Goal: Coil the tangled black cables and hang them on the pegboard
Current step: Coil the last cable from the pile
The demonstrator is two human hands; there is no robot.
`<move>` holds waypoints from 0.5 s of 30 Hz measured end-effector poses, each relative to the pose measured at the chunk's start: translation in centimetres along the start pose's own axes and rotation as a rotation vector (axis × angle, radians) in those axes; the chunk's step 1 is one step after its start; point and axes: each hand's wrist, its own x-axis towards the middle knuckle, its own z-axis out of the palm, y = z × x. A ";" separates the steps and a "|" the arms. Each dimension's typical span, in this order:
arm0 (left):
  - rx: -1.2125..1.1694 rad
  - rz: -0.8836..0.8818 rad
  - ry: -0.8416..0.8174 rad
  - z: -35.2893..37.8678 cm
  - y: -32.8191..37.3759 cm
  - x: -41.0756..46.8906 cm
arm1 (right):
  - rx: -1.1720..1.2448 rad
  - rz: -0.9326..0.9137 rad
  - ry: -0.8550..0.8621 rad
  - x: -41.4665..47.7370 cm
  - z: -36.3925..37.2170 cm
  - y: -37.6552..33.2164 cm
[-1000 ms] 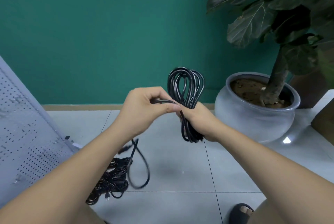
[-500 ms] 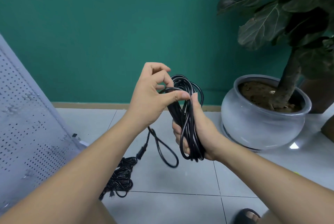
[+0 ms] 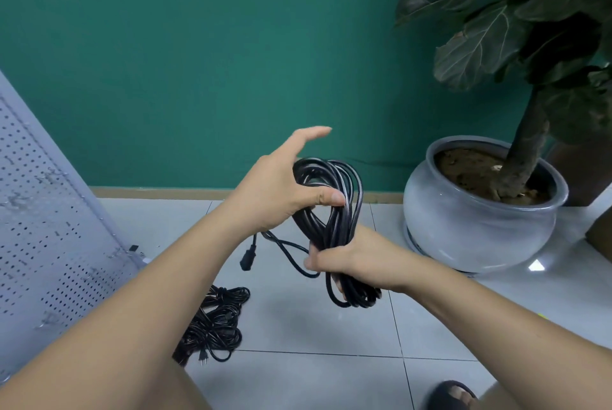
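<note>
We clamp right fingers (image 3: pixel 314 259) on one nearly coiled black cable (image 3: pixel 346 178), left fingers (image 3: pixel 314 133) apart; tangled black floor heap (image 3: pixel 215 323) and grey perforated pegboard (image 3: pixel 49 244) await

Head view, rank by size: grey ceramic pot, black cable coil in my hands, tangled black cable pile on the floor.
1. grey ceramic pot
2. black cable coil, nearer the camera, so unsure
3. tangled black cable pile
</note>
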 end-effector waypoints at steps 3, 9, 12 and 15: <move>-0.020 -0.053 -0.031 0.1 -0.6 0.3 | -0.134 0.091 -0.025 0.1 -0.1 0.4; -0.227 -0.146 0.058 1.2 0.4 0.3 | -0.010 0.039 0.076 0.8 0.2 0.6; -0.533 -0.190 0.104 2.3 0.5 0.4 | 0.132 0.041 0.031 1.1 0.5 0.4; -0.741 -0.192 0.132 3.1 0.6 0.6 | 0.258 0.023 -0.048 1.2 1.4 0.7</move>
